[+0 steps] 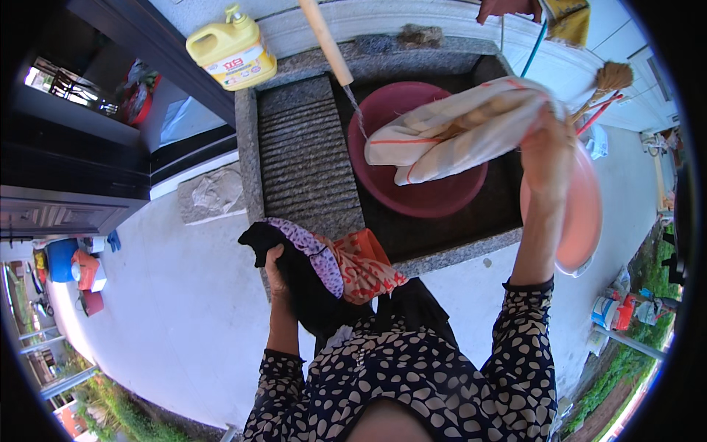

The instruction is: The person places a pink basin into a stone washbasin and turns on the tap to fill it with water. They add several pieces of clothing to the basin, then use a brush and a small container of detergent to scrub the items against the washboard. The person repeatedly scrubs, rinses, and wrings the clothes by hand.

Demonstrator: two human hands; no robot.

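Observation:
My right hand [549, 158] is closed on one end of a white cloth [449, 132] with orange and tan stripes, whose folds stretch left above a dark pink basin [456, 193]. Against my body, my left hand [274, 274] clutches a bundle of cloth: a black cloth [294, 283], a purple spotted cloth [313, 254] and an orange-red patterned cloth [361, 276]. Water [355, 110] streams from a tan pipe [328, 44] into the basin's left side. The basin sits in a stone sink [442, 258], beside its ridged washboard [305, 155].
A yellow jug [234, 55] with a pump stands at the sink's far left corner. Right of the sink is a large orange basin [578, 221]. A straw brush [613, 77] leans by the wall. A grey slab [213, 195] lies left of the sink, near a dark door [66, 166].

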